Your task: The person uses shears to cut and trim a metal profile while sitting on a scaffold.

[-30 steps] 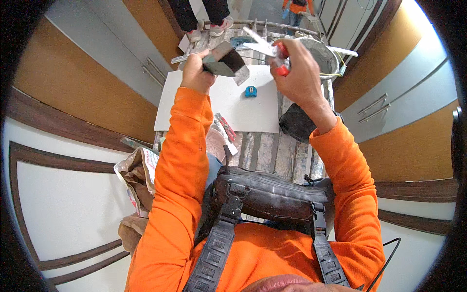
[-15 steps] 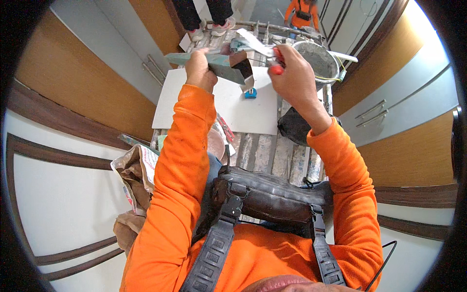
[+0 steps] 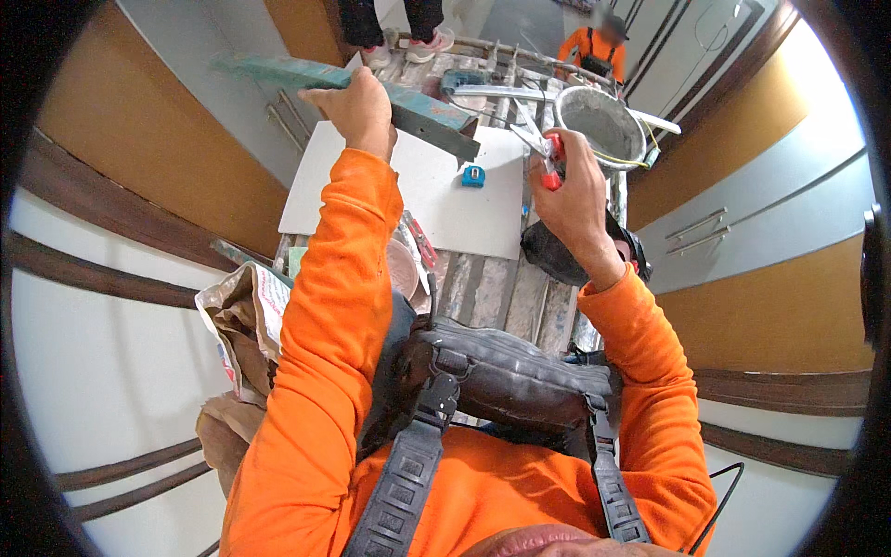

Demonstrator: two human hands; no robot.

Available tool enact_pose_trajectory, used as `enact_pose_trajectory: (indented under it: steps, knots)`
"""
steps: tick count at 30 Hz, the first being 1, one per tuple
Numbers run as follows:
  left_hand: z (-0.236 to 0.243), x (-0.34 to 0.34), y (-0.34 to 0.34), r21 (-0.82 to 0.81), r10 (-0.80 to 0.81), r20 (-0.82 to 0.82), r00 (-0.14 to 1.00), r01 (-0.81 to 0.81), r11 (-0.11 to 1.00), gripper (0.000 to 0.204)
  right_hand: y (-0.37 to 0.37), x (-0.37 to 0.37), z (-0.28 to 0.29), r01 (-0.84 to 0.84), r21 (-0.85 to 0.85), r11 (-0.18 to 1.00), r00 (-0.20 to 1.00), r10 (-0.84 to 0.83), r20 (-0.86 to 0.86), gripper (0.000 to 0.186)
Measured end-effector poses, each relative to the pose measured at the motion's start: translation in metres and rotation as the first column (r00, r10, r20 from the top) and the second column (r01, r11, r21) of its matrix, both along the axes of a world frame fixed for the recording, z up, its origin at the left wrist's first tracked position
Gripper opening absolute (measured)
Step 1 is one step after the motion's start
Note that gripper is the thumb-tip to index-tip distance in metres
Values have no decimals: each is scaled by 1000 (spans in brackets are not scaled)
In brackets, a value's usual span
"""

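Observation:
My left hand (image 3: 360, 113) is closed round a long greenish metal channel (image 3: 432, 123), held up at a slant over the platform, its near end pointing right. In my right hand (image 3: 574, 190) are red-handled snips (image 3: 553, 165), their blades spread apart and clear of the channel. Below the channel's near end a blue tape measure (image 3: 473, 176) rests on a white board (image 3: 436, 204). A red-handled tool (image 3: 419, 243) lies by the board's near edge, beside my left forearm.
A grey mixing bucket (image 3: 603, 125) stands at the far right, with a pale strip (image 3: 501, 92) lying to its left. A black cap-like item (image 3: 557, 252) sits under my right wrist. Paper sacks (image 3: 246, 325) are at left. Another person (image 3: 594, 56) and someone's feet (image 3: 429, 45) are beyond.
The channel has swung, its far end now reaching farther up and left. My right hand with the snips has drawn back toward me, away from the channel's end.

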State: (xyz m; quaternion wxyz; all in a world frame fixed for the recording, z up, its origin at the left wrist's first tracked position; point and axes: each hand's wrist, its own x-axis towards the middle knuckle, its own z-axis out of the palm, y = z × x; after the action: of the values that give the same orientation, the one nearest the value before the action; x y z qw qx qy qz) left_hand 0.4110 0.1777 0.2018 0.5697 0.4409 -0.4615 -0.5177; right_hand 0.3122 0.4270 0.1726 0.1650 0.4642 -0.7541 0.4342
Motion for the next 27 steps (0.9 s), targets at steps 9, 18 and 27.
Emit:
enact_pose_trajectory:
  steps: [9, 18, 27]
  knots:
    - [-43, -2, -47, 311, -472, -529, 705, 679, 665, 49, -11, -2, 78, -95, -496, 863, 961, -51, -273, 38]
    - [-32, -3, -39, 376, -518, -555, 651, 752, 542, 26, -28, 18, 83, -86, -248, 965, 982, 40, -186, 29]
    - [-34, -8, -27, 296, -572, -491, 657, 743, 600, 35, -30, 8, 59, -42, -217, 975, 983, 1, -183, 25]
